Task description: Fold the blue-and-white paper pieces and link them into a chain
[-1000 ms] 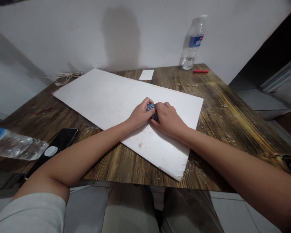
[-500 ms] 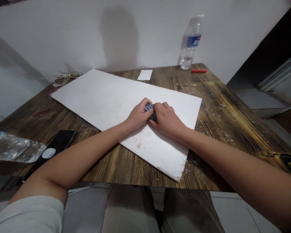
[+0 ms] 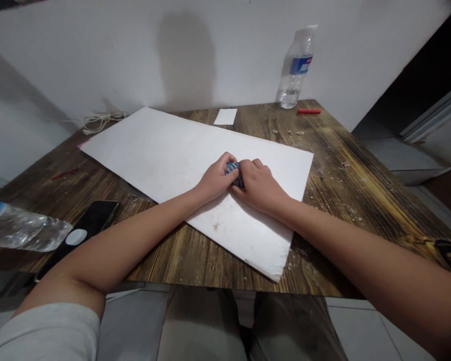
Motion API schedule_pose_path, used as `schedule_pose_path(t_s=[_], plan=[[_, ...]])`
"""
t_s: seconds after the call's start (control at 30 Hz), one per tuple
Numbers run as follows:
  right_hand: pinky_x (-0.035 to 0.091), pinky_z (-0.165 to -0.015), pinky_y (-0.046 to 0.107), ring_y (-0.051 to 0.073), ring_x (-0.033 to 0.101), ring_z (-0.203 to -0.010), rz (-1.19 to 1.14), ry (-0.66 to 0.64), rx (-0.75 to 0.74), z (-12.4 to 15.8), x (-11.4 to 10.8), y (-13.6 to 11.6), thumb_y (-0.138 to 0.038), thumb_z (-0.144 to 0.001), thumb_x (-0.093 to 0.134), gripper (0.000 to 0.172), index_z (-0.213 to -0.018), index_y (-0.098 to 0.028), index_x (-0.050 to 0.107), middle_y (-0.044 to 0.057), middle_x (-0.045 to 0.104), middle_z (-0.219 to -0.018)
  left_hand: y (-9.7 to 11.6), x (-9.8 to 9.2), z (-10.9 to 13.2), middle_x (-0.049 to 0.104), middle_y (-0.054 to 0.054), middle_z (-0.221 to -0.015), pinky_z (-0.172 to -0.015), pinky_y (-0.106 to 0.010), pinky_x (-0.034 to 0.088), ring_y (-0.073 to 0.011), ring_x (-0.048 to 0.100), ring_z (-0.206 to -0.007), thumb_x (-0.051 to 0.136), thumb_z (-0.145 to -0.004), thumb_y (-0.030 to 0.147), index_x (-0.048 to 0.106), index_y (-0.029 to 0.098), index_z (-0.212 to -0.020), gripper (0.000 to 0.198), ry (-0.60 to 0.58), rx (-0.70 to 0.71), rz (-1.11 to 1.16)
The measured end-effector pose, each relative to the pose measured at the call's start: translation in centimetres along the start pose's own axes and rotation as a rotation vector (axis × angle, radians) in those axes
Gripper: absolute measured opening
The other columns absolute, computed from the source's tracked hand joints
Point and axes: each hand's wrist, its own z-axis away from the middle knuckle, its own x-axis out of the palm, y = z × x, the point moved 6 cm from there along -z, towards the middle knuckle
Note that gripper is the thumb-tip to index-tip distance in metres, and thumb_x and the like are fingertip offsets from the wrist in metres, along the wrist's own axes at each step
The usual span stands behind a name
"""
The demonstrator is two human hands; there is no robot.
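One small blue-and-white object [image 3: 235,174] sits between our left hand [image 3: 215,179] and our right hand [image 3: 259,186], and we have both hands together and clamped on it, so only a narrow strip of its patterned surface shows between them. We cannot tell exactly what it is, since our fingers [image 3: 257,164] cover most of it. It lies just above the surface of a large white foam board [image 3: 165,160], towards the board's right-hand side, and the heels of both hands rest on the board. The board lies at a slant across a dark wooden table [image 3: 346,200] scattered with pale crumbs [image 3: 287,133], and its near corner reaches close to the table's front edge. Beyond the board, against the wall, a clear water bottle with a blue label [image 3: 295,70] stands upright, with a red stick [image 3: 308,111] just beside it and a small white paper slip [image 3: 225,116] nearer the board. A coiled pale cable [image 3: 99,122] lies by the board's far left corner. To our left, a second clear bottle [image 3: 22,228] lies on its side next to a black phone [image 3: 84,235], and a thin red piece [image 3: 63,173] rests on the wood. A pale grey sleeve [image 3: 37,333] covers our left upper arm.
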Motion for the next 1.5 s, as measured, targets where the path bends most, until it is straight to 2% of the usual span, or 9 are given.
schedule_pose_path(t_s=[0.43, 1.5], plan=[[0.036, -0.076, 0.041, 0.030, 0.048, -0.095, 0.003, 0.002, 0.008, 0.01, 0.02, 0.05, -0.036, -0.085, 0.052, 0.022, -0.098, -0.020, 0.044, 0.014, 0.060, -0.102, -0.25, -0.03, -0.11, 0.054, 0.001, -0.086, -0.078, -0.032, 0.039, -0.0140, 0.051, -0.082, 0.054, -0.088, 0.026, 0.048, 0.023, -0.093, 0.009, 0.000, 0.025, -0.016], [0.037, -0.075, 0.042, 0.030, 0.047, -0.095, -0.003, 0.004, 0.005, 0.01, 0.01, 0.08, -0.034, -0.084, 0.052, 0.021, -0.099, -0.021, 0.045, 0.013, 0.059, -0.101, -0.33, -0.04, -0.04, 0.056, -0.001, -0.089, -0.076, -0.032, 0.041, -0.0151, 0.051, -0.084, 0.055, -0.088, 0.028, 0.048, 0.023, -0.095, 0.011, 0.002, -0.004, 0.012]])
